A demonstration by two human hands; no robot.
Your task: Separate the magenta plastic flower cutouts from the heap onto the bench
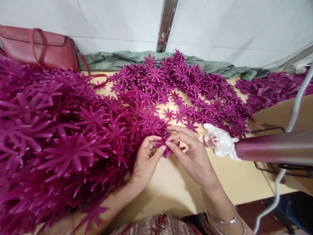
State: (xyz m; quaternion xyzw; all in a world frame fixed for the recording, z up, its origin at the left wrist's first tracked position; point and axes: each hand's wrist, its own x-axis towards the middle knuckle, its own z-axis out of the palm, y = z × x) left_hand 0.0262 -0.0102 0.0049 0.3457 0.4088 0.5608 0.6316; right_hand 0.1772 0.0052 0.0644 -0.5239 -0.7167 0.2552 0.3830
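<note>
- I have the purple flower piece (167,150) pinched between thumb and fingers of both the left hand (145,160) and the right hand (194,151), above the table (176,189); the fingertips cover much of it, so I can't count its layers.
- Left of my grip, a big heap (66,130) of similar pieces partly hides the left forearm and runs out of frame.
- Beyond the grip, a looser pile (156,78) spreads out.
- Near the grip on the right, crumpled white plastic (223,142) surrounds something clear I can't identify, touching a blurred purple cylinder (274,148).
- Far beyond, leftward, a red bag (46,49) is cut off, its base partly hidden.
</note>
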